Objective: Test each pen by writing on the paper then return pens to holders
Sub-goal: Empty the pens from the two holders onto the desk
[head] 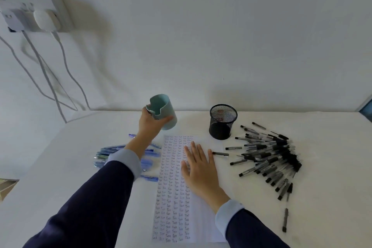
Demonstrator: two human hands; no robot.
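You are looking down at a white table (pixel 314 223) set against a pale wall. Your left hand (pixel 150 122) reaches to the far side and grips a pale teal pen holder (pixel 165 106), fingers and thumb curled round its side. The holder is tilted, its open mouth facing you. Your right hand (pixel 199 169) lies flat on a sheet of paper (pixel 173 209) in front of you, fingers straight and slightly spread. The paper is covered in rows of the handwritten word "Test".

A pile of blue pens (pixel 109 152) lies just left of the paper, partly under your left forearm. A larger pile of black pens (pixel 269 155) lies to the right. One black pen (pixel 220 153) lies alone between your right fingertips and that pile.

A black mesh holder (pixel 221 125) stands upright beyond the paper's far right corner. A wall socket (pixel 30 13) with plugs and hanging cables (pixel 66 66) sits at upper left.
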